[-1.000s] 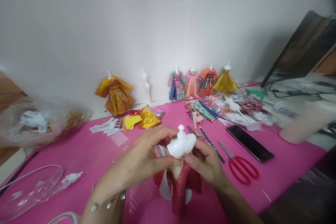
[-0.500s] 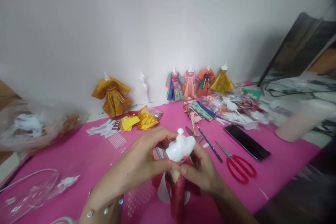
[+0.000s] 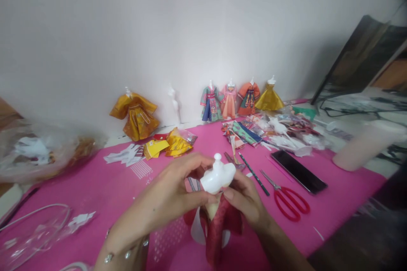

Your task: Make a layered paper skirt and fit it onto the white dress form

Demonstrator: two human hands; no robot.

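Observation:
Between my hands stands a small white mannequin [image 3: 218,176] with dark red fabric [image 3: 216,233] hanging around its lower part. My left hand [image 3: 178,186] wraps its upper body from the left, thumb across the front, with a patterned strip of cloth [image 3: 192,183] showing at the fingers. On the other side, my right hand [image 3: 244,199] pinches the top edge of the red fabric against the mannequin with its thumb. A white round base [image 3: 199,230] partly shows below the fabric. The fingers behind the mannequin are hidden.
Red-handled scissors [image 3: 288,201], a black phone [image 3: 299,171] and a dark pencil [image 3: 254,173] lie to the right. Several dressed mini mannequins [image 3: 211,103] stand along the wall. Packaged fabric pieces [image 3: 276,131] are heaped at back right. Clear plastic [image 3: 38,237] lies at left on the pink cover [image 3: 104,190].
My right thumb has shifted slightly up along the fabric edge. The red fabric now lies slanted more to the right, showing more of the pale area beneath. My left hand keeps its hold.

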